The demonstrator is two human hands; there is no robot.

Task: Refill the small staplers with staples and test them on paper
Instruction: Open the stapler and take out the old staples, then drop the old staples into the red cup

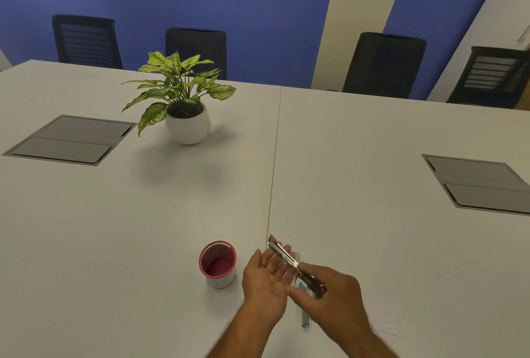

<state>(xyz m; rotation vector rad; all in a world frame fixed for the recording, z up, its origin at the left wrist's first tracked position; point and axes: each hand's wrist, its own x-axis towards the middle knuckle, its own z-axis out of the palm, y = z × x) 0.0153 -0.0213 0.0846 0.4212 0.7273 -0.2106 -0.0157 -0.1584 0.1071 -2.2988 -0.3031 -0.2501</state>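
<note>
Near edge: both forearms are cut off by the bottom of the frame. A second stapler (305, 316) is seen lying on the table (372, 185) under the hands, mostly hidden by the right hand; only a blurred silvery strip with a bit of blue is made out, its long axis running roughly near-to-far. White paper (390, 329) is faintly seen at the right, nearly lost against the white tabletop, its edges hard to trace.

The right hand (332, 294) is closed around the dark rear end of the opened stapler (284, 257), held above the table just right of the centre seam. The stapler's long axis runs diagonally, its red-tipped end pointed away and to the left, the metal magazine exposed. Whether staples are loaded cannot be told; motion blur smears the hinge area. The left hand (265, 280) is held palm-up with fingers spread, under the metal part; actual contact cannot be confirmed.

Just left of the hands, a red-rimmed cup (218, 264) is stood upright; contents are unclear.

Farther back, a potted plant (183, 99) is seen, flanked by two grey cable hatches (71, 139). Dark chairs (384, 62) are lined against the blue wall, partly hidden by the table edge.
</note>
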